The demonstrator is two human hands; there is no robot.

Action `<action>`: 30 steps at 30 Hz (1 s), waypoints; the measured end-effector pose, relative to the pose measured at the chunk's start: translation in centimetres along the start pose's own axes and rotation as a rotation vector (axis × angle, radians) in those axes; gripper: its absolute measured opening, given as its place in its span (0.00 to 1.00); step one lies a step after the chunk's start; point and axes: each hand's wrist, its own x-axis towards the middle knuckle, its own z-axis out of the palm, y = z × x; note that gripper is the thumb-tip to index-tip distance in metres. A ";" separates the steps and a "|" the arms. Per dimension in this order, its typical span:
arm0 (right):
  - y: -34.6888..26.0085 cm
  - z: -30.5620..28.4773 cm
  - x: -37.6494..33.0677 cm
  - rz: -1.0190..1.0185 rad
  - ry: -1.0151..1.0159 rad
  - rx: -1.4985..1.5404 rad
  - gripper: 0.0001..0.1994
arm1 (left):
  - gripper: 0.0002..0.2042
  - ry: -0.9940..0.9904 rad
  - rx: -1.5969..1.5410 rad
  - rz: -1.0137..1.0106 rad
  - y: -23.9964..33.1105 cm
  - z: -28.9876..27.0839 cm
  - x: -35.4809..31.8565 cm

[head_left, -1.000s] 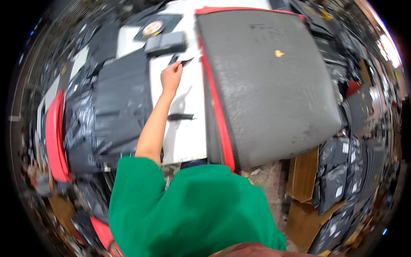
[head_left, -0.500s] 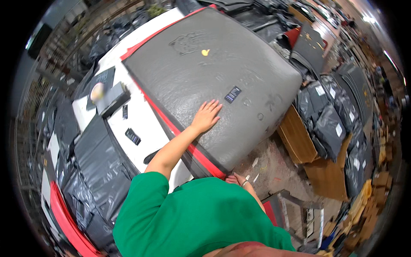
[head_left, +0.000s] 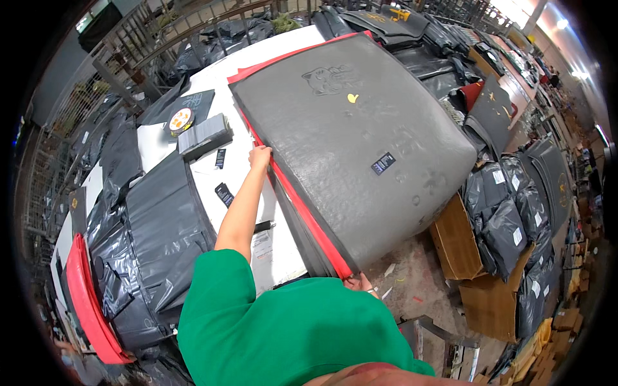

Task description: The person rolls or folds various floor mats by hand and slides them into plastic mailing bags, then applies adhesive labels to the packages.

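Observation:
A large grey mat [head_left: 360, 148] with an embossed cat outline, a small yellow mark and a dark label [head_left: 382, 163] lies on a stack. Red and dark mats [head_left: 309, 235] show beneath its left edge. My left hand [head_left: 260, 157] has its fingers closed around that edge, partway up the side; the fingertips are partly hidden. At the mat's near corner, my right hand [head_left: 360, 284] pinches the edge, close to my green shirt. The right side of the mat curves down over the stack.
Left of the stack, a white table [head_left: 280, 251] bears a block of grey cards [head_left: 205, 136], a tape roll [head_left: 181, 121] and loose dark labels [head_left: 224, 194]. Black-wrapped packs [head_left: 164, 225] lie farther left. At right stand open cardboard boxes [head_left: 492, 305] with black bagged packs [head_left: 496, 206].
My left hand has left the top of the mat and moved to its left edge, closing there. The right hand stays at the near corner. The view has shifted.

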 end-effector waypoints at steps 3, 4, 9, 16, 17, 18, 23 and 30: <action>0.4 1.9 -1.7 -0.161 0.169 0.196 0.34 | 0.19 0.209 0.005 -0.044 4.1 0.4 -2.0; 1.0 3.8 -2.3 -0.237 0.220 0.225 0.30 | 0.19 0.168 -0.203 0.073 3.5 0.2 -0.2; 2.6 5.6 -4.5 -0.462 0.159 0.384 0.17 | 0.27 0.230 -0.208 0.341 6.3 2.2 2.9; 5.0 19.2 -21.6 -1.512 0.394 -0.126 0.15 | 0.07 -0.053 -0.417 0.444 10.4 -3.7 4.3; 5.7 22.0 -24.9 -1.630 0.431 -0.116 0.17 | 0.06 -0.012 -0.535 0.571 10.2 -4.9 3.8; 7.0 24.2 -28.4 -1.740 0.548 -0.237 0.18 | 0.05 -0.107 -0.588 0.458 11.3 -6.6 0.7; 9.8 25.4 -38.3 -2.173 0.750 -0.177 0.21 | 0.13 -0.064 -0.831 0.509 11.4 -13.5 -10.9; 9.2 26.3 -40.3 -2.186 0.556 -0.088 0.19 | 0.17 -0.046 -1.075 0.477 17.2 -16.6 -16.9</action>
